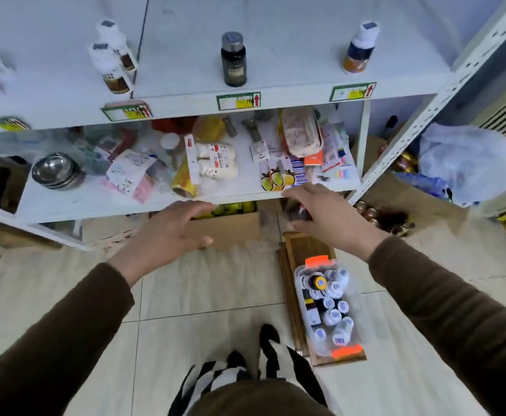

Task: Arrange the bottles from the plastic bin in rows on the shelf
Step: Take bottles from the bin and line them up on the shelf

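A clear plastic bin (316, 261) with orange latches sits on a wooden board on the floor at lower right, holding several small bottles (332, 316). On the white top shelf (290, 64) stand two white-capped brown bottles (112, 67), a dark bottle (233, 60) and a white-capped orange bottle (360, 48), spaced apart. My right hand (329, 216) is above the bin, in front of the lower shelf edge, curled around a dark bottle (299, 212) that is mostly hidden. My left hand (167, 232) hovers with spread fingers, holding nothing.
The lower shelf (95, 199) is cluttered with packets, a stack of steel bowls (56, 172) and wrapped goods. A cardboard box (230, 226) sits under it. Cans (391, 219) and a plastic bag (467, 163) lie right of the shelf post (425, 106).
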